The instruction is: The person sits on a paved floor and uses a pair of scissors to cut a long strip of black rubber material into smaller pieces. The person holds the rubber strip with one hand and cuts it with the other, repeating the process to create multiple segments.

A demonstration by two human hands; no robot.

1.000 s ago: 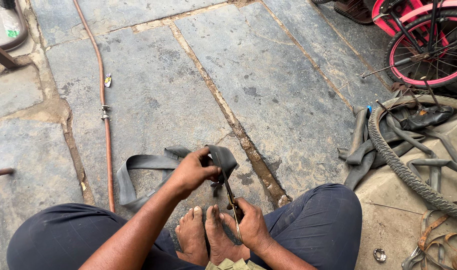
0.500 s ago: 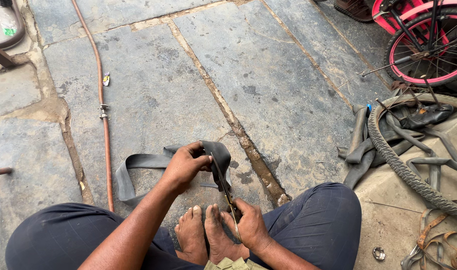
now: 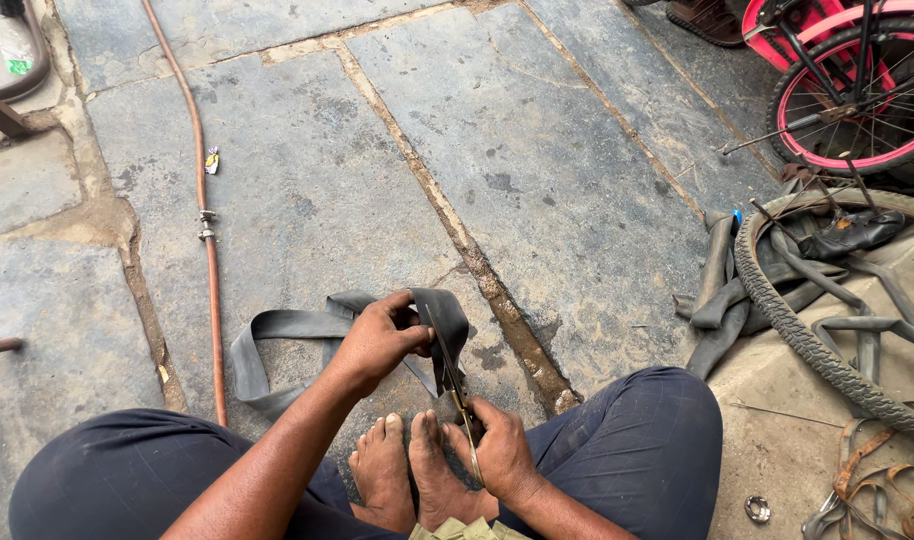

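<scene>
Grey stone paving (image 3: 577, 150) — an orange hose (image 3: 209, 250) crosses it, a bicycle wheel (image 3: 857, 110) beyond.

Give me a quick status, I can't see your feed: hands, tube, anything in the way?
Left hand gripping black inner tube. Right hand working scissors into it. Bare feet right below; orange hose off to the side.

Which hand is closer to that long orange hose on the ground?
Left. The left hand grips the black rubber tube a short way from the orange hose; the right hand, holding scissors, is farther away.
</scene>
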